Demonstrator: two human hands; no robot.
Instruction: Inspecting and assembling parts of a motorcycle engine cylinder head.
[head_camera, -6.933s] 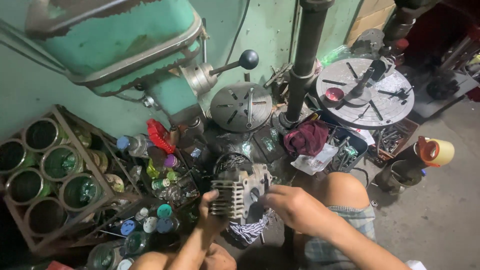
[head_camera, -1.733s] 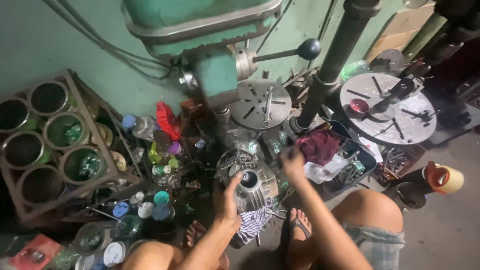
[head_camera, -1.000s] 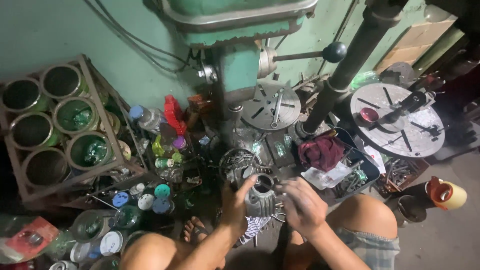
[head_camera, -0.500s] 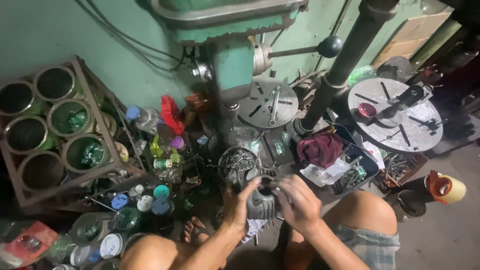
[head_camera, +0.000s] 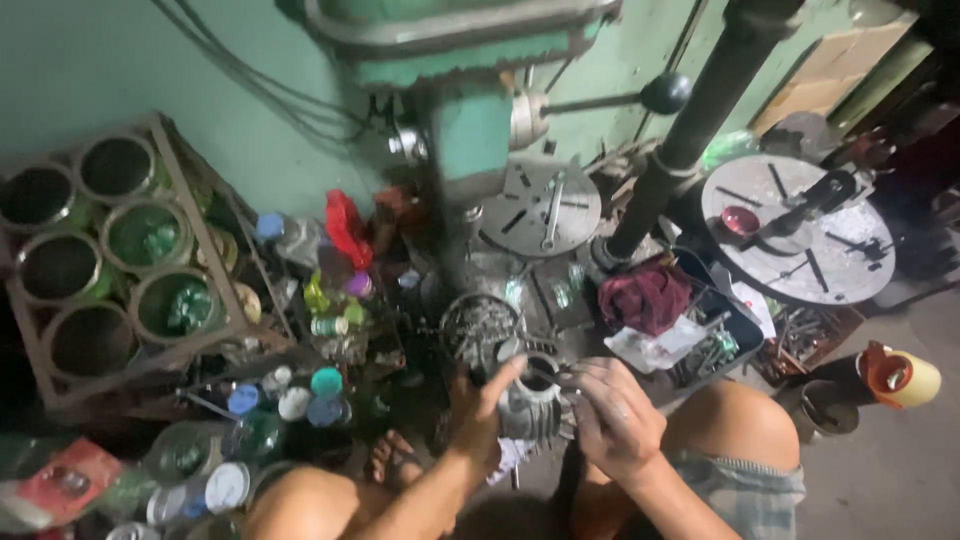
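Finned housing (head_camera: 530, 410) between left hand (head_camera: 478, 410), right hand (head_camera: 615, 415); rack (head_camera: 120, 270) left, drill press (head_camera: 470, 110) behind

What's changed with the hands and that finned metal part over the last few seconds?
The right hand, which was lifted away from the part about two seconds ago, has come back down onto the finned metal housing, fingers at its round top opening. The left hand has kept its grip on the housing's left side. The housing now stands open end up between the knees. The drill press, the rack of tins and the red rag stayed put.
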